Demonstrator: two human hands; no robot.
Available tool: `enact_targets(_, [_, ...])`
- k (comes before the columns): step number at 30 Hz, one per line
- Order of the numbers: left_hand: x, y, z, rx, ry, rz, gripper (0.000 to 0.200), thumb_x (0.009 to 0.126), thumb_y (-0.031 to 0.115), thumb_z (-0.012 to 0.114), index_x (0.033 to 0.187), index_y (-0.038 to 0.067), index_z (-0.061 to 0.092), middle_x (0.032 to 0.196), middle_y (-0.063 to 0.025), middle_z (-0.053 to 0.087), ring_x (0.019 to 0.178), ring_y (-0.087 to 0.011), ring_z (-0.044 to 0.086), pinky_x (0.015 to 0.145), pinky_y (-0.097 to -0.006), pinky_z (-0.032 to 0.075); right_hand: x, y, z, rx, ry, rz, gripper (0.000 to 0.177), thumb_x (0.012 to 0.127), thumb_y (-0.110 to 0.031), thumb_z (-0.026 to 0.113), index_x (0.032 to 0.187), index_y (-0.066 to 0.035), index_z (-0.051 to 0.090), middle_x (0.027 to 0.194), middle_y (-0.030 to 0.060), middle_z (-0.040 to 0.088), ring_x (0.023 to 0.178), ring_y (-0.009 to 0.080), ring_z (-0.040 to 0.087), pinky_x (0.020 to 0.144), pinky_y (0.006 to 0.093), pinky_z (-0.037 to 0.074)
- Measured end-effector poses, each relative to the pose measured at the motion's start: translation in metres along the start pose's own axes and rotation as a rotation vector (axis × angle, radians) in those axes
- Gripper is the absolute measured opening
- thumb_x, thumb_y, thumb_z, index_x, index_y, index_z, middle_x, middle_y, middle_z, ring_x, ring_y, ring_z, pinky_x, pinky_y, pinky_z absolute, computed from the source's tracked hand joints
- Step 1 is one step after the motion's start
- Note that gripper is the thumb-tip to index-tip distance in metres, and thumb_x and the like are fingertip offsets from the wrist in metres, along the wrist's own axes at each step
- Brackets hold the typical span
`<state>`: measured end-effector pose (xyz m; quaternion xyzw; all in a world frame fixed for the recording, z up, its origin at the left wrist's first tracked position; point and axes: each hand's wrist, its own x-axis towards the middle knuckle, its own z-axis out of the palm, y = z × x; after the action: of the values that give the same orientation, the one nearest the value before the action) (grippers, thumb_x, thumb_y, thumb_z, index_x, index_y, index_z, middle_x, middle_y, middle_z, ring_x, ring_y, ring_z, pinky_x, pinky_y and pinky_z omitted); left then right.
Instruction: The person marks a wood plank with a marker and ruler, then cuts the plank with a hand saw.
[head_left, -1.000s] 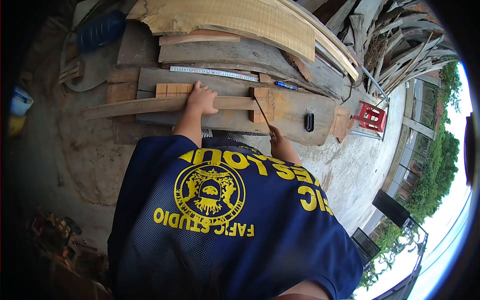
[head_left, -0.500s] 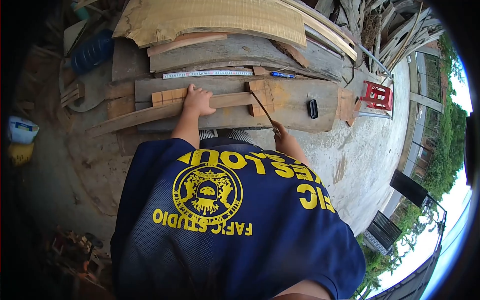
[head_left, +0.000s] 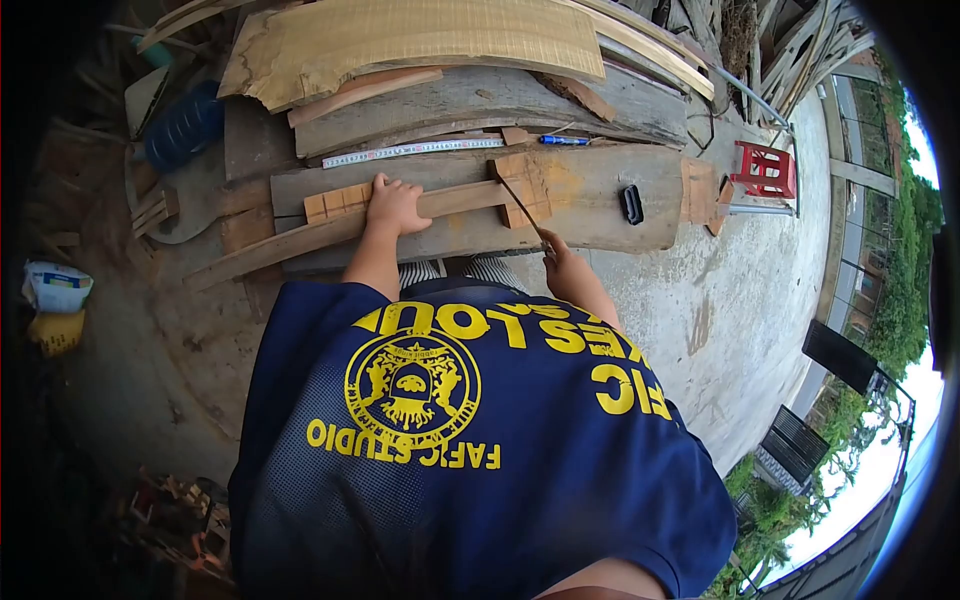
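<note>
My left hand (head_left: 397, 206) presses down on a long wooden strip (head_left: 300, 240), its fingers curled over the strip's far edge. That strip slants across a thick grey plank (head_left: 595, 222). Just left of my fingers, a short wood block (head_left: 328, 204) with dark lines lies against the strip. In my right hand (head_left: 568, 270) is a handsaw (head_left: 521, 206), its thin blade laid across the strip's right end. Under that end sits another marked wood block (head_left: 528, 178). My fingers partly hide the saw's handle.
Beyond the strip lie a tape measure (head_left: 410, 150) and a blue marker (head_left: 564, 140). A small black object (head_left: 631, 205) rests on the plank's right part. Large boards (head_left: 420, 40) are at the back. A red stool (head_left: 764, 170) stands at right, a blue bottle (head_left: 184, 127) at left.
My right hand and the saw have moved slightly forward, away from my body. The left hand keeps its hold on the strip. The whole view has shifted a little.
</note>
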<state>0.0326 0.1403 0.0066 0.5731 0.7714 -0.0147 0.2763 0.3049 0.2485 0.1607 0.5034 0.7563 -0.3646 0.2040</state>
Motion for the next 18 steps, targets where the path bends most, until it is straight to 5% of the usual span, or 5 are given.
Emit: enact_targets(18, [0.001,0.001,-0.003,0.018,-0.045,-0.005,0.051,0.063,0.048,0.066,0.099,0.012,0.063,0.102,-0.0069,0.064,0.105,-0.0212,0.054,0.103,-0.0457,0.020,-0.009,-0.020,-0.001,-0.052,-0.048,0.080,0.048,0.090,-0.013,0.045,0.135,-0.024,0.034,0.099,0.0261,0.062,0.093,0.0435,0.058,0.078,0.0505,0.046])
